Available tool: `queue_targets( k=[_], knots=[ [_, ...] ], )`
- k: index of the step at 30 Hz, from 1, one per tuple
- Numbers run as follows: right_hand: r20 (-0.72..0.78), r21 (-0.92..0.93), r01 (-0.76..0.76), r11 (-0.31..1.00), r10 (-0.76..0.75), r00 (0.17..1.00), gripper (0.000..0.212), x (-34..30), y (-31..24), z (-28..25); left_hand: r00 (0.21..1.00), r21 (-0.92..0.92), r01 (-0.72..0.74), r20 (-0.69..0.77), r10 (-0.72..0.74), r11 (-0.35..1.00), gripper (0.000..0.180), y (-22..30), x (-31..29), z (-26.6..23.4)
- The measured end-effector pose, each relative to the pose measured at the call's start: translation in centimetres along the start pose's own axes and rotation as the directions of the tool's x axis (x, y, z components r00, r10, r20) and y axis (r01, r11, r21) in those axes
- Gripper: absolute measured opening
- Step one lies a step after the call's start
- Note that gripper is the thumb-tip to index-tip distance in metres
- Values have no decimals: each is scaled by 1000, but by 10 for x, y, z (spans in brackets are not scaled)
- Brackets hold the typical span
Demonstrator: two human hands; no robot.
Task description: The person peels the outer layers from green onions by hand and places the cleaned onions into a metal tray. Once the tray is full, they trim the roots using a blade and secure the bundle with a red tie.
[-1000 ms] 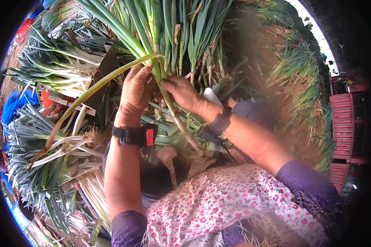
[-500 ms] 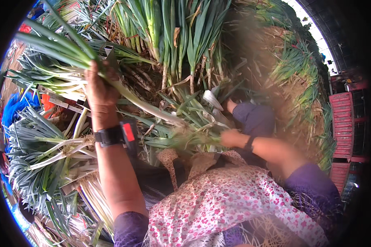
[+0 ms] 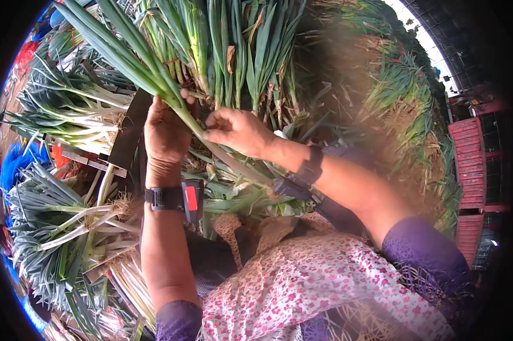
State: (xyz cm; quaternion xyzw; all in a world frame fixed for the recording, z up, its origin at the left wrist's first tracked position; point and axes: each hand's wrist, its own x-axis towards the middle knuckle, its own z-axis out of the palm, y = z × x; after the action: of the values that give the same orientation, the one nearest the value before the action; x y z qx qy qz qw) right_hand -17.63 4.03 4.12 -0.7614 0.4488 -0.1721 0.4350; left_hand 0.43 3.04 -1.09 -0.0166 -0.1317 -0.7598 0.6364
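Observation:
My left hand [image 3: 168, 133] is closed around a large green onion [image 3: 223, 152], where its green leaves meet the pale stem. The leaves fan up toward the upper left, while the stem slants down to the right and its root end comes close to my right wrist. Against the stem, just below the left hand, my right hand [image 3: 239, 131] has its fingers curled and its thumb pressed in. Whether a loose outer layer is pinched there I cannot make out. Peeled-off leaves [image 3: 239, 196] lie in a heap under the stem.
Unpeeled green onions [image 3: 239, 62] stand bunched ahead. At my left, white-stemmed onions [image 3: 80, 113] lie by a metal frame [image 3: 86, 158], with another pile [image 3: 52, 227] nearer. A long onion heap [image 3: 421, 113] and red slatted panels [image 3: 468, 165] are at right.
My right hand has come up from the leaf heap to the stem beside the left hand. My left hand has shifted slightly right and down, and the onion is tilted more steeply.

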Motion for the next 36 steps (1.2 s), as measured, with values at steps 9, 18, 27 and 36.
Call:
queue_targets(
  k=[9, 18, 27, 36],
  knots=[
    [-231, 99, 237, 966, -209, 950, 25, 25, -5, 0, 992, 180, 41, -122, -19, 983, 37, -30, 0, 19],
    [-307, -158, 314, 936, -349, 886, 14, 14, 1, 18, 921, 356, -60, -340, 190, 932, 18, -28, -5, 9],
    [-232, 31, -881, 471, 861, 452, 30, -203, 322, -31, 971, 256, -135, -159, 180, 957, 39, 15, 4, 38],
    [-229, 58, 294, 954, -274, 934, 34, -26, 37, 1, 997, 98, 59, -61, -53, 993, 45, -11, -6, 26]
  ],
)
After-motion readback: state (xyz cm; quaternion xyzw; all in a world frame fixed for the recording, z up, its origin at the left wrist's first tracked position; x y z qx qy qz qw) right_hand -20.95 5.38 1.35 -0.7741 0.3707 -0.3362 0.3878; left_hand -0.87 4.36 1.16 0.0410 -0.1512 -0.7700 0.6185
